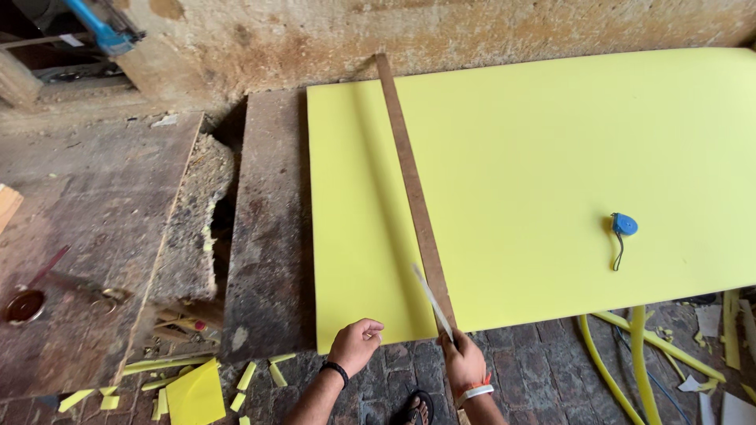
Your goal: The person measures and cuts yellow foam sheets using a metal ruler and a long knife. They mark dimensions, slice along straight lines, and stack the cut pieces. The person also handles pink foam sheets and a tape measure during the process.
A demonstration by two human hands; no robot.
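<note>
Two hands work at the near edge of a large yellow foam sheet (535, 173), the landmark for all positions below. Left hand (356, 343): fingers curled loosely, knuckles touching the sheet's near edge beside its near-left corner. Right hand (465, 362): closed around the handle of a thin blade (432, 300), which tilts up over the sheet just left of a long brown straightedge (409, 185). Straightedge lies flat across the sheet from far edge to near edge, cutting off a narrow left strip. Wide bare foam to its right; only a small blue tape measure (624, 225) with a dark cord rests there. Sheet overhangs a worn dark board (268, 228) at its left. Below the near edge: brick floor (535, 354), yellow foam offcuts (197, 389) near-left, long yellow strips (630, 362) near-right. Beyond the far edge, a stained plaster wall (394, 31).
</note>
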